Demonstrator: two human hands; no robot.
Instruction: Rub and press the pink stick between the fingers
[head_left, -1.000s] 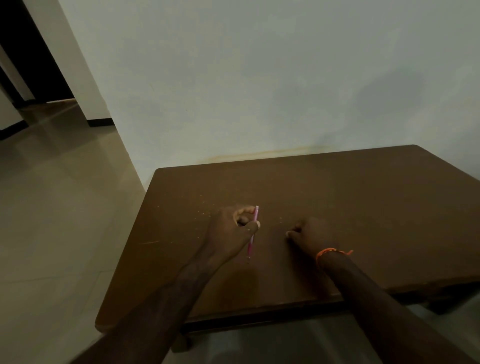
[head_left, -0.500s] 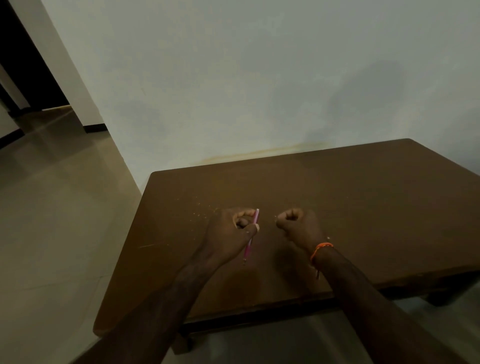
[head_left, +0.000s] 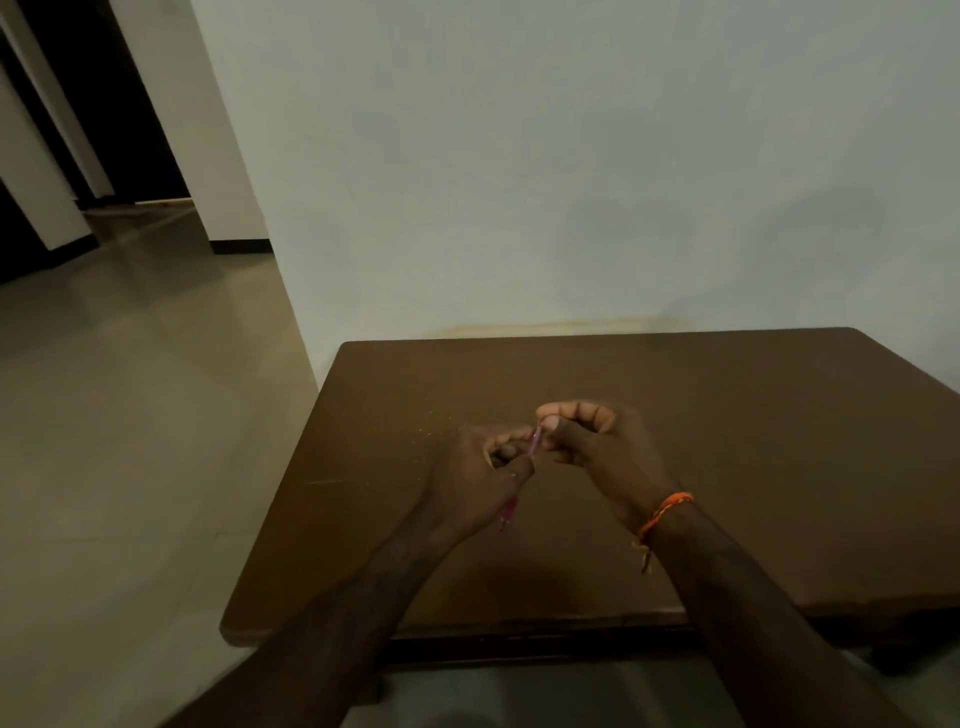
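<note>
A thin pink pen (head_left: 533, 442) stands tilted above the brown table (head_left: 727, 467). My left hand (head_left: 480, 475) grips its middle, fingers curled round it; the pen's lower tip shows below that hand. My right hand (head_left: 597, 447) pinches the pen's top end between thumb and forefinger. An orange thread band is tied round my right wrist. Both hands are held over the middle of the table, close together.
A pale wall (head_left: 571, 182) rises right behind the table's far edge. Small light specks (head_left: 431, 431) lie on the table left of my hands. Tiled floor (head_left: 130, 415) spreads to the left, leading to a dark doorway (head_left: 104, 104).
My right hand has risen from the table and moved left to the pen's top end. My left hand has kept its hold on the pen. The view has shifted.
</note>
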